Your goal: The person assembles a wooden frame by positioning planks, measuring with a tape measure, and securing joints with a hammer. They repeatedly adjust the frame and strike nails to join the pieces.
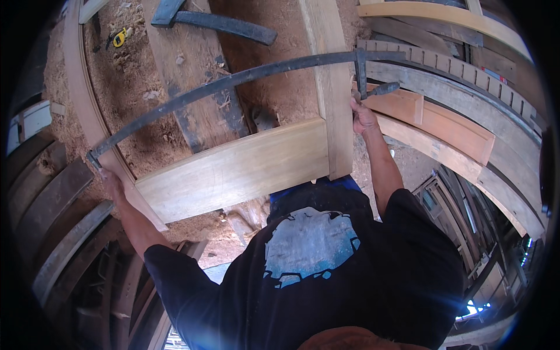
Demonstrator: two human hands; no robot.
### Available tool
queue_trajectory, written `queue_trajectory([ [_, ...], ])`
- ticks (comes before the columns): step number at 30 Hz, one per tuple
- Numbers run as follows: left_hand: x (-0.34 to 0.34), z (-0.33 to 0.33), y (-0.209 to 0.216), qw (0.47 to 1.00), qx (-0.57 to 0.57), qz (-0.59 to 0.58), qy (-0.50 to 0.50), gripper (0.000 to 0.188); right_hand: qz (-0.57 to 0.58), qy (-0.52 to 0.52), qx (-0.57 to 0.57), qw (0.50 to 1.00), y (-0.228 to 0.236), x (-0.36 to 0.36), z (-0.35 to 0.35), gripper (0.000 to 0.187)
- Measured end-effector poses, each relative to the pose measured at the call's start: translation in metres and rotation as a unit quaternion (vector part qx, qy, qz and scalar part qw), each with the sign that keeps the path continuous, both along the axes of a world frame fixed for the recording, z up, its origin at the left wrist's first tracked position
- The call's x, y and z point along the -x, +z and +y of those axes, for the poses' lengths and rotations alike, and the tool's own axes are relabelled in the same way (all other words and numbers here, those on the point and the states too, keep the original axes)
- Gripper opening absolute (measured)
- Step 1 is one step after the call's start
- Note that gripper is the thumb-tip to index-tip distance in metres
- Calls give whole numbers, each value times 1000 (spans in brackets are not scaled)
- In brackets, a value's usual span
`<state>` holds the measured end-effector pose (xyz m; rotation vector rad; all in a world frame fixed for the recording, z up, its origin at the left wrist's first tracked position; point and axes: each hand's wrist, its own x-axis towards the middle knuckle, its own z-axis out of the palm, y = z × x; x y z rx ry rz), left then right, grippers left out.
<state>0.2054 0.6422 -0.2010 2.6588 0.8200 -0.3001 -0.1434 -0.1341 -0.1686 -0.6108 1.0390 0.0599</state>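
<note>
A long dark metal bar clamp [233,80] lies across a wooden panel frame, reaching from its left stile [79,76] to its right stile [335,87]. My left hand [111,184] closes on the clamp's left end, beside the outer edge of that stile; its fingers are partly hidden. On the other side, my right hand [364,118] has its fingers curled at the clamp's right jaw [361,76], just below the dark screw handle [385,88]. A pale wide rail [239,166] joins the stiles near my body.
A second dark clamp [224,26] rests on a thick board [181,70] beyond the rail. Sawdust covers the ground, where a yellow tape measure [119,38] lies. Stacked planks [64,201] crowd the left, and more boards and a notched strip [461,67] line the right.
</note>
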Motion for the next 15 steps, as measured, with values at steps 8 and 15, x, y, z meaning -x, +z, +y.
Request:
queue_trajectory([
  [8, 0, 22, -13, 990, 136, -28, -25, 77, 13, 8, 52, 999, 4, 0, 5, 49],
  [15, 2, -1, 0, 996, 88, -28, -7, 76, 44, -228, 101, 968, 6, 27, -74, 48],
])
